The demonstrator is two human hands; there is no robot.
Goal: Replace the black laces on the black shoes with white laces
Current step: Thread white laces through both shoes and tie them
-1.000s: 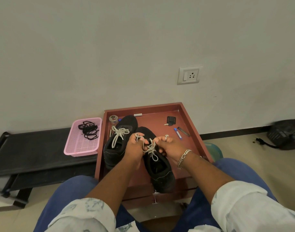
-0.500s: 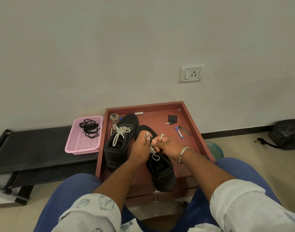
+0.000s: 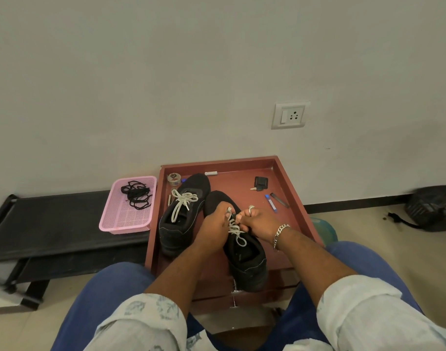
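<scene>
A white lace [image 3: 235, 230] on the right black shoe [image 3: 244, 259] is pinched by the left hand [image 3: 214, 228] and right hand [image 3: 258, 222], whose curled fingers meet over the shoe. Left of the fingers stands the laced left shoe [image 3: 182, 216]. Both sit in a red tray [image 3: 290, 188], with bare floor right of the fingers. Beyond the tray's left edge, black laces [image 3: 136, 193] lie in a pink basket [image 3: 125, 219].

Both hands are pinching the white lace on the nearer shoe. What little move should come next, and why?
Probably draw the hands apart to snug the knot: the left hand and right hand each pinch the white lace, and a loop lies slack, while the other shoe already wears a bow.
</scene>
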